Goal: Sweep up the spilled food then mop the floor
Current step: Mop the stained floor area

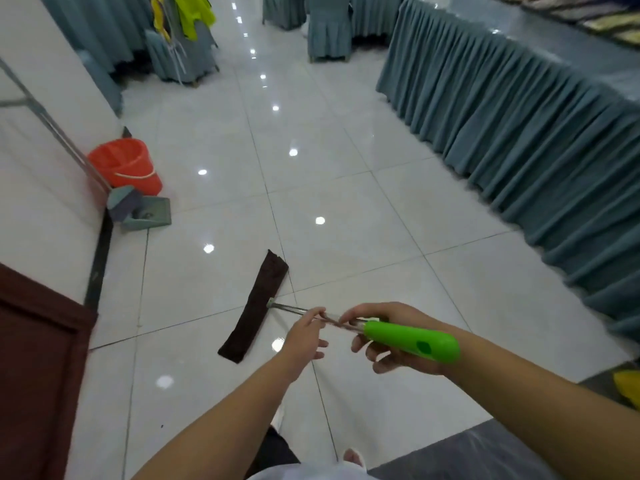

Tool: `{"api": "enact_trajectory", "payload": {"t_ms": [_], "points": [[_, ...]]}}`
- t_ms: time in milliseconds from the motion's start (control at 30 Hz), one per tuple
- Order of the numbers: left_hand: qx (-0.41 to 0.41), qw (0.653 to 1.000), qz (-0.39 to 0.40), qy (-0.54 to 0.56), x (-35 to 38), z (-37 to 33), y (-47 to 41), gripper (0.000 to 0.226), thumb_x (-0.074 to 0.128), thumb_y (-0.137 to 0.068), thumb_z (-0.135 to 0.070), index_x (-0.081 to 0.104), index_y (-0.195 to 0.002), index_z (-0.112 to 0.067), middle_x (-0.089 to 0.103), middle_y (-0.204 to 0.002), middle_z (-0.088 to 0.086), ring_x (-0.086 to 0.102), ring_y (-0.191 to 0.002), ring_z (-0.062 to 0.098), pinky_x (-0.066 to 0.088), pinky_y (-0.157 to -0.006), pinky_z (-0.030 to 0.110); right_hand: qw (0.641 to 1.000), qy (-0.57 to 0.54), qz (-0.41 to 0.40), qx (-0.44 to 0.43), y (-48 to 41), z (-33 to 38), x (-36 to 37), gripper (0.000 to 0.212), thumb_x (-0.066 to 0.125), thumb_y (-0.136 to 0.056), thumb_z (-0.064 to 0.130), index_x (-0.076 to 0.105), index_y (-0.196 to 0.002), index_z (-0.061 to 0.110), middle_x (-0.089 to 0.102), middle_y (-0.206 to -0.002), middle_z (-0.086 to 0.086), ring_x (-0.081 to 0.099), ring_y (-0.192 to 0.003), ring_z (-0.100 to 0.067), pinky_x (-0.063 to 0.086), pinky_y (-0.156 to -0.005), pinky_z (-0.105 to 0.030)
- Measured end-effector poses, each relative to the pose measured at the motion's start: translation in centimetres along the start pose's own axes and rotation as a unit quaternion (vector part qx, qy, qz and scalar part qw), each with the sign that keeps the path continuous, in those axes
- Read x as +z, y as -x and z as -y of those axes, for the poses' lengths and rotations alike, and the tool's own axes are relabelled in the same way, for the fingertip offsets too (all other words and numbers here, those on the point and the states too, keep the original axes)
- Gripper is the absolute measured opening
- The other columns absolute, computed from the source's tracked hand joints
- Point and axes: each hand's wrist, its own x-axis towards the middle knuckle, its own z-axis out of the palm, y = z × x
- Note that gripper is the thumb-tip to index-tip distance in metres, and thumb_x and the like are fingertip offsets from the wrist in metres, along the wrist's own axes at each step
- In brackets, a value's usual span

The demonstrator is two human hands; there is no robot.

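Observation:
A flat mop with a dark brown pad point(254, 308) lies on the white tiled floor point(346, 209) in front of me. Its metal pole runs back to a bright green handle point(412, 341). My right hand point(391, 337) is closed around the top of the pole, just below the green grip. My left hand point(306, 332) pinches the pole a little lower down, thumb and fingers on the metal. No spilled food shows on the tiles near the pad.
An orange bucket point(126, 166) stands by the left wall, with a grey dustpan and broom point(140, 209) leaning beside it. A long table with a teal pleated skirt point(519, 133) lines the right side. Covered chairs point(325, 29) stand at the far end. A dark wooden door point(38, 358) is at left.

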Motion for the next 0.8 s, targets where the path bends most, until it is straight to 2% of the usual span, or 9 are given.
{"api": "enact_trajectory", "payload": {"t_ms": [133, 200, 300, 400, 467, 500, 633, 733, 800], "points": [[0.049, 0.999, -0.019, -0.006, -4.1, -1.8, -0.1, 0.04, 0.045, -0.094, -0.009, 0.058, -0.121, -0.035, 0.062, -0.119, 0.005, 0.057, -0.074, 0.02, 0.047, -0.061, 0.03, 0.992, -0.036, 0.08, -0.087, -1.5, 3.1, 3.1, 0.027, 0.057, -0.095, 0.014, 0.066, -0.12, 0.01, 0.068, -0.107, -0.025, 0.058, -0.068, -0.026, 0.056, -0.066, -0.035], [0.065, 0.997, -0.03, -0.021, -6.2, -2.8, -0.2, 0.037, 0.05, -0.093, -0.012, 0.059, -0.112, -0.041, 0.065, -0.115, 0.005, 0.055, -0.073, 0.019, 0.046, -0.063, 0.032, 0.992, 0.013, 0.067, -0.109, -3.0, 4.7, 5.2, 0.028, 0.057, -0.094, 0.013, 0.063, -0.121, 0.011, 0.069, -0.113, -0.024, 0.059, -0.069, -0.026, 0.057, -0.066, -0.034], [0.092, 0.994, -0.042, -0.036, -9.1, -5.0, -0.3, 0.034, 0.049, -0.093, -0.004, 0.061, -0.094, -0.036, 0.063, -0.079, -0.001, 0.053, -0.063, 0.008, 0.043, -0.058, 0.022, 0.97, 0.173, 0.001, -0.17, -5.4, 7.2, 8.4, 0.021, 0.065, -0.089, 0.018, 0.066, -0.109, 0.014, 0.071, -0.094, -0.017, 0.061, -0.07, -0.021, 0.054, -0.065, -0.033], [0.146, 0.986, -0.05, -0.07, -12.2, -6.8, -0.7, 0.021, 0.056, -0.09, -0.008, 0.06, -0.081, -0.027, 0.056, -0.065, -0.011, 0.056, -0.064, 0.007, 0.041, -0.054, 0.009, 0.889, 0.378, -0.101, -0.238, -8.0, 10.3, 11.6, 0.036, 0.066, -0.074, 0.054, 0.069, -0.091, 0.023, 0.069, -0.092, 0.0, 0.065, -0.078, -0.013, 0.056, -0.071, -0.032], [0.153, 0.98, -0.074, -0.104, -14.9, -7.2, -1.8, 0.01, 0.059, -0.094, -0.012, 0.064, -0.091, -0.02, 0.061, -0.075, -0.011, 0.052, -0.066, 0.001, 0.042, -0.054, 0.007, 0.828, 0.475, -0.126, -0.27, -9.8, 12.8, 14.1, 0.05, 0.052, -0.067, 0.067, 0.069, -0.084, 0.023, 0.063, -0.094, 0.001, 0.063, -0.084, -0.014, 0.056, -0.075, -0.035], [0.154, 0.976, -0.092, -0.123, -16.3, -7.1, -2.8, 0.009, 0.058, -0.095, -0.019, 0.065, -0.097, -0.014, 0.065, -0.079, -0.006, 0.053, -0.066, 0.001, 0.044, -0.055, 0.009, 0.819, 0.486, -0.124, -0.28, -10.6, 14.1, 15.5, 0.048, 0.05, -0.068, 0.065, 0.068, -0.082, 0.022, 0.062, -0.094, 0.002, 0.063, -0.083, -0.014, 0.055, -0.074, -0.035], [0.136, 0.968, -0.124, -0.171, -22.2, -7.4, -7.6, 0.034, 0.049, -0.086, -0.055, 0.056, -0.079, -0.023, 0.068, -0.08, 0.005, 0.068, -0.076, 0.026, 0.059, -0.068, 0.05, 0.832, 0.459, -0.121, -0.288, -14.2, 19.1, 20.6, 0.028, 0.061, -0.08, 0.042, 0.067, -0.079, 0.014, 0.069, -0.083, -0.003, 0.066, -0.078, -0.02, 0.057, -0.073, -0.04], [0.139, 0.966, -0.141, -0.163, -26.0, -9.5, -8.0, 0.012, 0.054, -0.089, -0.041, 0.053, -0.078, -0.037, 0.061, -0.083, -0.002, 0.061, -0.079, 0.021, 0.054, -0.067, 0.043, 0.858, 0.423, -0.113, -0.269, -17.5, 22.7, 24.3, 0.031, 0.065, -0.085, 0.032, 0.053, -0.064, 0.012, 0.059, -0.062, -0.002, 0.055, -0.058, -0.021, 0.047, -0.059, -0.035], [0.148, 0.958, -0.145, -0.199, -28.2, -10.8, -8.4, 0.013, 0.05, -0.094, -0.039, 0.058, -0.09, -0.03, 0.061, -0.085, -0.005, 0.06, -0.08, 0.017, 0.046, -0.064, 0.032, 0.87, 0.412, -0.095, -0.254, -20.1, 24.7, 26.3, 0.04, 0.065, -0.086, 0.035, 0.044, -0.06, 0.013, 0.047, -0.057, 0.0, 0.044, -0.054, -0.018, 0.038, -0.057, -0.032]]}}
